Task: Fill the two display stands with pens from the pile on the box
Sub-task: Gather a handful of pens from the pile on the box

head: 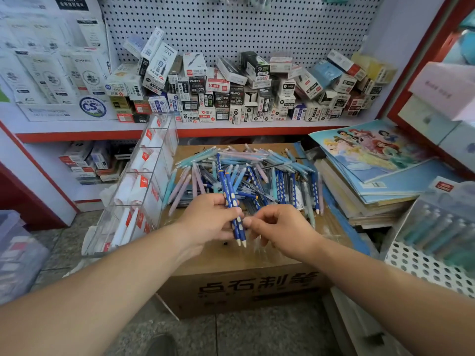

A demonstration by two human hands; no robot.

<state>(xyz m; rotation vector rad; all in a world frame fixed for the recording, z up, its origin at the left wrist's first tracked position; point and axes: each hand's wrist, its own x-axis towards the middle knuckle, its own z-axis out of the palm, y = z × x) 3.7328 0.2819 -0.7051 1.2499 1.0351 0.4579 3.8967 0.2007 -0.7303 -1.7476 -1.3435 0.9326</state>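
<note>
Cardboard box [231,286] sits dead centre, with the pile of pens [257,168] sprawled over its top toward 12 o'clock. The left hand [210,219] closes its grip round a few dark blue pens [232,209], tips down. The right hand [280,227] curls in at their 3 o'clock; whether its grip has them, can't tell. A clear display stand [144,181] leans at 9 o'clock. Pegboard [231,27] and stacked cartons [231,93] fill 12, with notebooks [372,160] at 2.

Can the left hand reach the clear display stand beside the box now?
Probably yes. The left hand grips dark blue pens, and the clear display stand stands right beside it, at the left edge of the cardboard box; nothing lies between them.
</note>
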